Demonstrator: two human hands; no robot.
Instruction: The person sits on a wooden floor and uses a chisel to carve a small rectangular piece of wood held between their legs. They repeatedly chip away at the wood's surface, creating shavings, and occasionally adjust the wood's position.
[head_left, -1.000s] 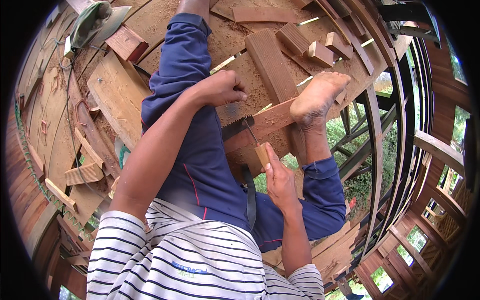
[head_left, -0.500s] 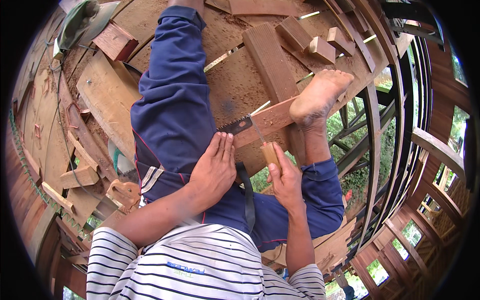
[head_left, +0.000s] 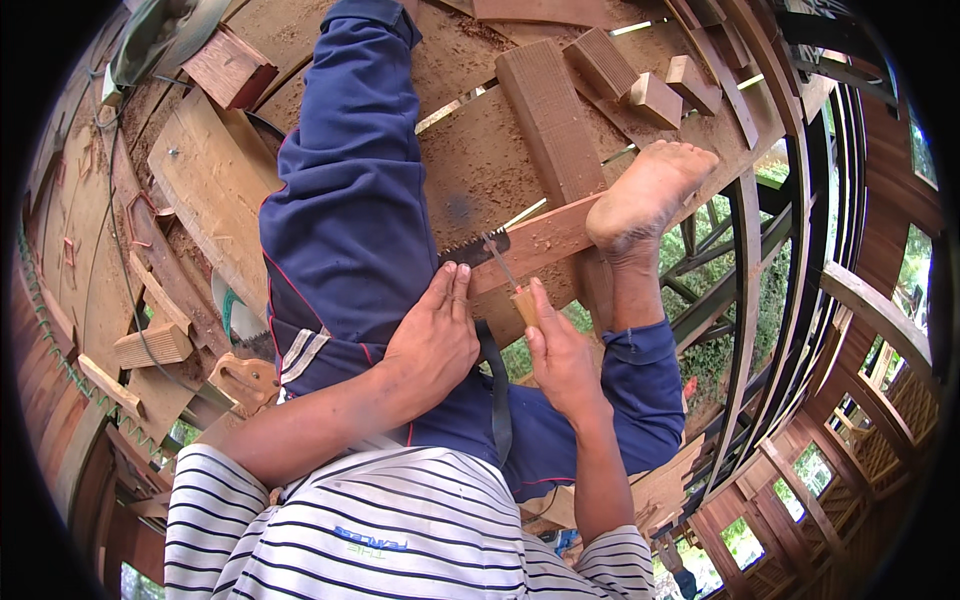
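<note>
A dark saw blade (head_left: pixel 472 250) lies along a narrow reddish board (head_left: pixel 545 240), its teeth turned up and away from me. My left hand (head_left: pixel 436 325) pins the blade against the board, fingers together at its near edge; my thumb is hard to see. In my right hand (head_left: pixel 565 360), closed round a light wooden handle (head_left: pixel 524 304), is a thin metal file (head_left: pixel 503 262). The file's shaft crosses the toothed edge near the blade's right end. My bare foot (head_left: pixel 640 205) rests on the board's right end.
A thick brown beam (head_left: pixel 550 130) lies beneath the board. Several short wood blocks (head_left: pixel 655 101) sit beyond it. At left are a wooden saw handle (head_left: pixel 245 383), a cut block (head_left: pixel 153 346) and a broad plank (head_left: pixel 215 190). Greenery shows through the open framework (head_left: pixel 750 280) at right.
My right hand has moved slightly forward and left, taking the file farther across the blade's teeth. My left hand stays on the blade; the whole view has shifted a little.
</note>
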